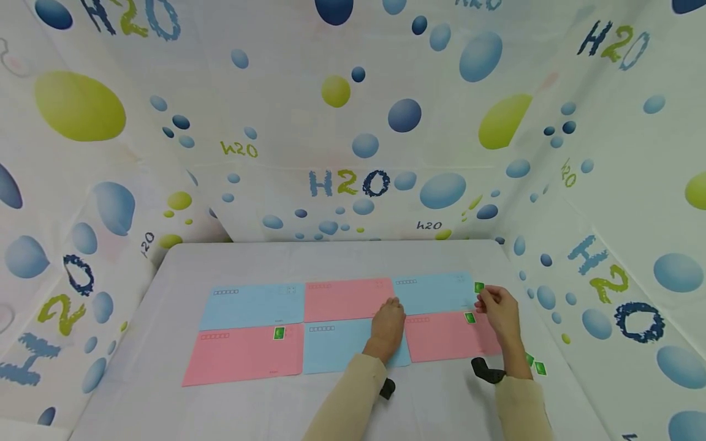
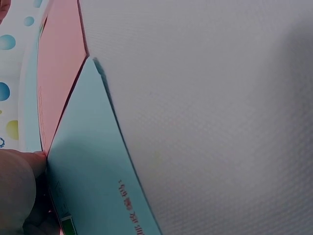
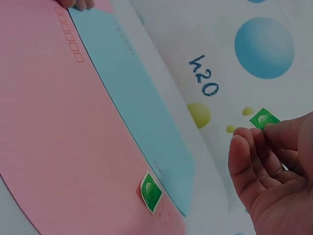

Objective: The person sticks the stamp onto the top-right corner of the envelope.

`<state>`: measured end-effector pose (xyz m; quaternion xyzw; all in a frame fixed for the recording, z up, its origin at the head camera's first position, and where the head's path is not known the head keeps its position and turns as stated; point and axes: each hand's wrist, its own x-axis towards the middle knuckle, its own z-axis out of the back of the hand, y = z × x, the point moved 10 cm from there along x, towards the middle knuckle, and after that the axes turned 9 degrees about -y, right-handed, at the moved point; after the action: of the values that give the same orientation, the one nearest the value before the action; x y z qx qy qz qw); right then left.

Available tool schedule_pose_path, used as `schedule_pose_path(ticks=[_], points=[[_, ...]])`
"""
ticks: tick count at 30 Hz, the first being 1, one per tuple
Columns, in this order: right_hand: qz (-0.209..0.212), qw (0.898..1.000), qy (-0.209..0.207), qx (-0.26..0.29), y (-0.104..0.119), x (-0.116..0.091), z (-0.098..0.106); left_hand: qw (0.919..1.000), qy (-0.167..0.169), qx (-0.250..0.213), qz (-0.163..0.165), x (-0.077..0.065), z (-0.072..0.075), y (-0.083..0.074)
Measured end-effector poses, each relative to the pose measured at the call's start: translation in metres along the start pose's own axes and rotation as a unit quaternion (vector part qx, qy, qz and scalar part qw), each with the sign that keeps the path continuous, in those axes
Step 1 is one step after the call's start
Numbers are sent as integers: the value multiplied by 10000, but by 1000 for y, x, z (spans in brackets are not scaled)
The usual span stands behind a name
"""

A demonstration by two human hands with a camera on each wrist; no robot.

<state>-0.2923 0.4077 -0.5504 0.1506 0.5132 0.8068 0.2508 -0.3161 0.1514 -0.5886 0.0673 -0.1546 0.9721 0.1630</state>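
Note:
My right hand point(image 1: 499, 309) pinches a small green stamp point(image 3: 264, 119) between thumb and fingers. It is raised near the right end of the upper right blue envelope point(image 1: 436, 294). Below that lies a pink envelope point(image 1: 447, 338) with a green stamp point(image 3: 151, 192) at its upper right corner. My left hand point(image 1: 388, 324) presses down where the envelopes meet, fingertips at the edge of the upper pink envelope point(image 1: 344, 300). It covers part of the lower middle blue envelope point(image 2: 93, 147), on which a green stamp point(image 2: 68, 225) shows beside the hand.
At the left lie another blue envelope point(image 1: 250, 309) and a pink envelope point(image 1: 237, 358) bearing a green stamp point(image 1: 279, 333). Loose green stamps point(image 1: 540, 368) lie beyond my right forearm. A patterned curtain point(image 1: 276, 92) encloses the white table point(image 1: 138, 392).

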Motion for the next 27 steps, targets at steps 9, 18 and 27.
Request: schedule_pose_path(ticks=[9,18,27], points=[[-135,9999,9,22,-2,8,-10,10000,-24,17,-10,-1,3,-1],[-228,9997,-79,87,-8,21,-16,10000,9,62,16,-1,1,0],[-332,9994,-51,30,-12,33,-22,9997,-39,192,-131,0,2,-2]])
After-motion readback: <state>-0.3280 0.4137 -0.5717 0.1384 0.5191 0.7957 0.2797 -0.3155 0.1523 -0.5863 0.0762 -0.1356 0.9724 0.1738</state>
